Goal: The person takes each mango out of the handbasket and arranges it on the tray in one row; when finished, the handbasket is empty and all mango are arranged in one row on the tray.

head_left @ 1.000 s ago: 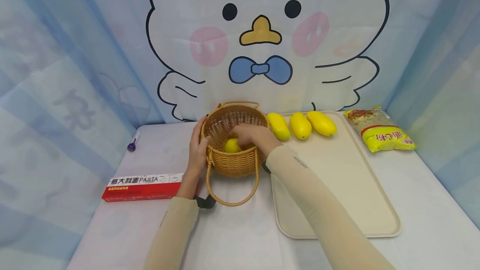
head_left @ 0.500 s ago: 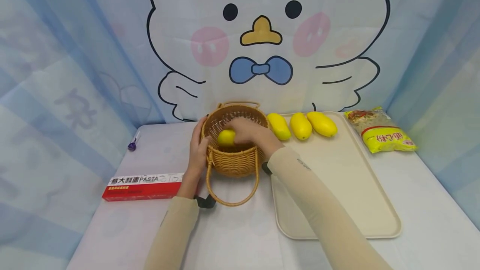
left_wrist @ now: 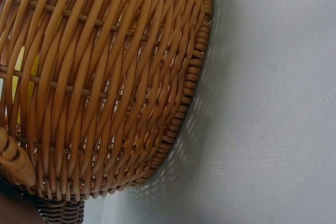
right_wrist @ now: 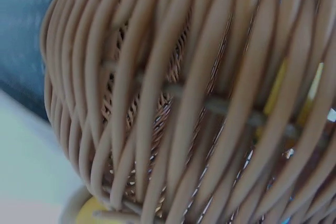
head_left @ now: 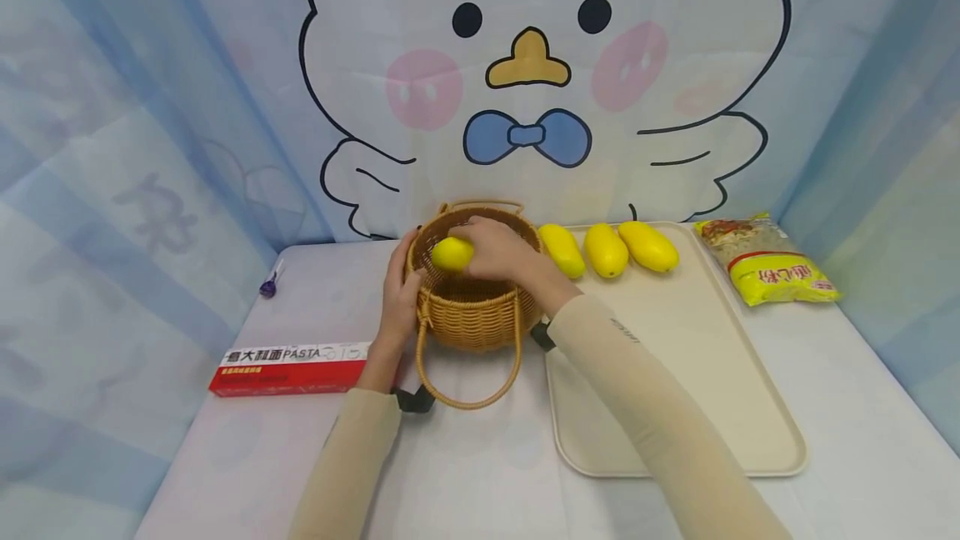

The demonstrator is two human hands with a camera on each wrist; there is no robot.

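Observation:
My left hand holds the left side of the round wicker basket, thumb by the rim and fingers along the outside. My right hand reaches over the basket's opening and grips a yellow mango, whose rounded end shows at the fingertips. The rest of that fruit is hidden by the hand. One basket handle hangs down in front and the other stands at the back. Both wrist views are filled by the wicker wall, with slivers of yellow showing between the strands.
Right of the basket lies a beige tray with three mangoes along its far edge. A noodle bag sits beyond it. At left are a red-and-white pasta box and a purple lollipop. A printed curtain closes the back.
My right hand has risen from deep in the basket to about rim height, bringing the mango up with it. My left hand has kept its hold on the basket.

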